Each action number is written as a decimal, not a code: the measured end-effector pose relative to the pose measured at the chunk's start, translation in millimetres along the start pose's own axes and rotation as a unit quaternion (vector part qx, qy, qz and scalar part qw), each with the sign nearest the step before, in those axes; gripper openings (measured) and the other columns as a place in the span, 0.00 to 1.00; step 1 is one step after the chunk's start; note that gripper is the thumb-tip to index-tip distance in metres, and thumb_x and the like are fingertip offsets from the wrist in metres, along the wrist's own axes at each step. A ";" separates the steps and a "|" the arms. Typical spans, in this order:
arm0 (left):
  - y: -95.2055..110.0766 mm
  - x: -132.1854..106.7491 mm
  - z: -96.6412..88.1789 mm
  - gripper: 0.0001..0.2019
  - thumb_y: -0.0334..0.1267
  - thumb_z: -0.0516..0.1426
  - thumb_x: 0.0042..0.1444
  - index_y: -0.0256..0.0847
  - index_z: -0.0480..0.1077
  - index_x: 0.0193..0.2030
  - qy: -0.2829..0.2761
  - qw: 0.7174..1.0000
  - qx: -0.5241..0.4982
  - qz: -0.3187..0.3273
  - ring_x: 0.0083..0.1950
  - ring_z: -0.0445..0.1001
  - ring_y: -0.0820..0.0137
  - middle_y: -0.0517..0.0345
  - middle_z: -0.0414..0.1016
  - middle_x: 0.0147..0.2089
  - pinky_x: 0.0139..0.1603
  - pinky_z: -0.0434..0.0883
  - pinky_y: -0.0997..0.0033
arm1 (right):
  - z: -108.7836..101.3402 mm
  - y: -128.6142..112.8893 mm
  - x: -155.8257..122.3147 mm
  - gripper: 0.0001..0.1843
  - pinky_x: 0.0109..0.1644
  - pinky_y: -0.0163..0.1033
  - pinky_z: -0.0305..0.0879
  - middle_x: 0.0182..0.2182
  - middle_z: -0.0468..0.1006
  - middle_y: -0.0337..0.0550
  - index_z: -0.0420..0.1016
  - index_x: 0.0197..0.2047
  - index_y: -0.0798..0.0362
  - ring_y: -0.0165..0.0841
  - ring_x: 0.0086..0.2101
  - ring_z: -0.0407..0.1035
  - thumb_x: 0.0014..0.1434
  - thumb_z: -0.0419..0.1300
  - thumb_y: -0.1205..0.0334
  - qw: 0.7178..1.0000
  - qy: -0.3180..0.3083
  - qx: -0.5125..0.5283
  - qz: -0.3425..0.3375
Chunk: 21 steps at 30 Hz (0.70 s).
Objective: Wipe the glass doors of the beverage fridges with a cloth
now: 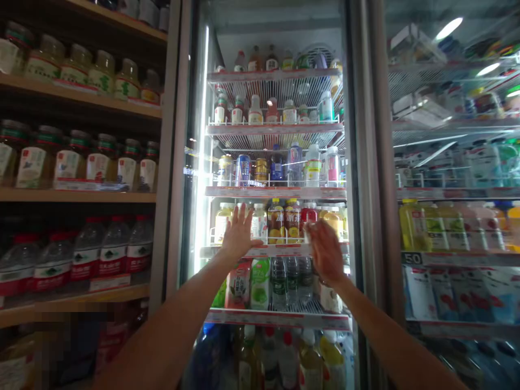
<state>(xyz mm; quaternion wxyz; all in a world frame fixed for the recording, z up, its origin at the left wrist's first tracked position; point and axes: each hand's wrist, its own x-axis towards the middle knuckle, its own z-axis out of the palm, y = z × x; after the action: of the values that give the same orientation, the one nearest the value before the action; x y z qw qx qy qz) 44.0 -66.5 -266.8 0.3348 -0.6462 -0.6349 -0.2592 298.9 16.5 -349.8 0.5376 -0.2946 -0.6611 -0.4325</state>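
Observation:
Both my arms reach into a lit drinks fridge [276, 130] whose door stands open. My left hand [239, 232] is open, fingers spread, in front of the pale bottles [222, 222] on the middle shelf [280, 250]. My right hand [325, 250] is raised flat beside it, fingers stretched and a little blurred, close to a red-capped bottle [309, 214] and orange juice bottles [277, 222]. Neither hand holds anything.
Wooden shelves on the left carry jars [101, 73] and water bottles with red labels [114, 246]. A closed glass fridge door [455, 179] on the right shows more drinks. Lower fridge shelves hold green and dark bottles [280, 281].

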 end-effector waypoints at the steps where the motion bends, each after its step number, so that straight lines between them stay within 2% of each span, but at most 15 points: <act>1: 1.2 -2.3 2.5 0.51 0.52 0.63 0.44 0.36 0.40 0.68 -0.005 1.000 0.002 0.000 0.70 0.32 0.50 0.41 0.31 0.71 0.64 0.52 0.47 | -2.2 13.8 -3.0 0.30 0.62 0.58 0.50 0.64 0.55 0.51 0.47 0.67 0.52 0.42 0.64 0.45 0.62 0.44 0.67 0.997 0.031 -0.019 0.064; 3: 2.9 -5.5 7.3 0.54 0.51 0.65 0.41 0.37 0.38 0.69 -0.003 1.000 0.009 0.001 0.70 0.31 0.50 0.40 0.29 0.71 0.65 0.50 0.46 | -2.3 26.4 -5.5 0.30 0.60 0.63 0.51 0.63 0.54 0.56 0.45 0.67 0.54 0.47 0.63 0.48 0.62 0.44 0.65 0.979 0.092 -0.052 0.174; 4: 3.3 -6.2 9.1 0.54 0.51 0.65 0.41 0.38 0.38 0.69 0.001 1.000 0.012 0.001 0.70 0.30 0.50 0.40 0.29 0.71 0.65 0.48 0.46 | -0.3 22.2 -6.0 0.31 0.59 0.64 0.51 0.64 0.53 0.58 0.44 0.68 0.55 0.49 0.63 0.48 0.63 0.44 0.64 0.973 0.101 -0.057 0.199; 5: 3.4 -6.5 10.3 0.54 0.50 0.65 0.41 0.38 0.37 0.69 0.006 1.000 0.014 0.000 0.70 0.30 0.50 0.40 0.29 0.71 0.66 0.48 0.46 | 2.5 11.3 -6.6 0.31 0.59 0.64 0.51 0.64 0.52 0.59 0.42 0.68 0.55 0.49 0.63 0.46 0.63 0.44 0.64 0.975 0.094 -0.052 0.196; 6: 3.5 -6.5 10.8 0.54 0.51 0.64 0.42 0.38 0.37 0.69 0.007 1.000 0.014 0.000 0.70 0.29 0.50 0.40 0.29 0.71 0.66 0.47 0.46 | 5.5 -4.3 -7.8 0.32 0.60 0.63 0.51 0.64 0.51 0.57 0.40 0.68 0.55 0.48 0.63 0.45 0.62 0.44 0.65 0.982 0.072 -0.039 0.167; 9: 3.9 -6.4 9.6 0.53 0.51 0.64 0.42 0.38 0.37 0.69 0.000 1.000 0.012 -0.005 0.70 0.29 0.51 0.40 0.29 0.71 0.66 0.48 0.46 | 10.5 -47.3 -15.5 0.34 0.63 0.56 0.49 0.64 0.55 0.51 0.38 0.69 0.51 0.42 0.64 0.42 0.61 0.44 0.68 1.000 -0.023 0.016 0.010; 10: 4.2 -6.7 8.8 0.53 0.50 0.64 0.42 0.38 0.37 0.69 -0.004 1.000 0.009 -0.007 0.70 0.30 0.51 0.40 0.29 0.71 0.66 0.48 0.47 | 9.5 -51.2 -19.2 0.34 0.63 0.55 0.50 0.63 0.57 0.49 0.39 0.68 0.50 0.40 0.64 0.43 0.61 0.44 0.69 0.998 -0.043 0.024 -0.024; 11: 4.7 -7.2 8.0 0.54 0.50 0.64 0.42 0.38 0.37 0.69 -0.008 1.000 0.007 -0.011 0.70 0.30 0.51 0.41 0.29 0.71 0.66 0.48 0.47 | 7.3 -47.8 -23.1 0.33 0.63 0.54 0.50 0.62 0.58 0.48 0.41 0.68 0.49 0.40 0.64 0.43 0.61 0.44 0.69 0.998 -0.047 0.023 -0.029; 12: 5.3 -7.7 7.4 0.53 0.50 0.64 0.42 0.38 0.37 0.69 -0.009 1.000 0.004 -0.013 0.71 0.30 0.51 0.41 0.29 0.71 0.66 0.49 0.47 | 4.5 -38.0 -26.7 0.33 0.63 0.55 0.49 0.62 0.58 0.48 0.42 0.68 0.49 0.40 0.64 0.43 0.61 0.44 0.68 0.999 -0.037 0.013 -0.006; 15: 7.4 -8.3 6.1 0.53 0.48 0.65 0.43 0.37 0.37 0.69 -0.019 1.000 0.002 -0.017 0.71 0.31 0.51 0.43 0.29 0.71 0.66 0.49 0.48 | -2.2 2.8 -32.2 0.31 0.61 0.60 0.50 0.64 0.54 0.53 0.45 0.68 0.53 0.45 0.64 0.44 0.61 0.44 0.65 0.987 0.045 -0.031 0.150; 17: 8.7 -7.7 5.9 0.52 0.47 0.64 0.44 0.36 0.38 0.69 -0.015 1.000 0.005 -0.015 0.71 0.31 0.50 0.43 0.29 0.71 0.67 0.47 0.49 | -1.0 9.7 -31.3 0.31 0.60 0.63 0.49 0.64 0.52 0.58 0.46 0.67 0.57 0.48 0.63 0.45 0.61 0.44 0.64 0.973 0.077 -0.038 0.216; 19: 9.8 -8.4 7.0 0.51 0.46 0.64 0.45 0.35 0.39 0.68 -0.003 1.000 0.010 -0.012 0.71 0.32 0.50 0.42 0.30 0.71 0.67 0.46 0.49 | 3.9 -10.3 -30.7 0.31 0.61 0.62 0.48 0.64 0.52 0.58 0.47 0.67 0.58 0.48 0.64 0.44 0.61 0.44 0.65 0.983 0.042 -0.012 0.179; 21: 10.2 -13.2 10.7 0.50 0.46 0.64 0.45 0.36 0.40 0.68 0.004 1.000 0.006 -0.015 0.71 0.32 0.51 0.42 0.31 0.71 0.66 0.48 0.49 | 7.9 -41.9 -33.4 0.31 0.63 0.59 0.47 0.63 0.55 0.53 0.48 0.67 0.55 0.44 0.64 0.44 0.60 0.45 0.68 0.997 -0.033 0.027 0.066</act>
<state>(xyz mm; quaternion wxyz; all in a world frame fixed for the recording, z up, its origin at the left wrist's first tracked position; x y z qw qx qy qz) 52.4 -66.6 -284.6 0.3373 -0.6336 -0.6449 -0.2625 267.8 7.1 -393.2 0.5505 -0.3369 -0.6690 -0.3685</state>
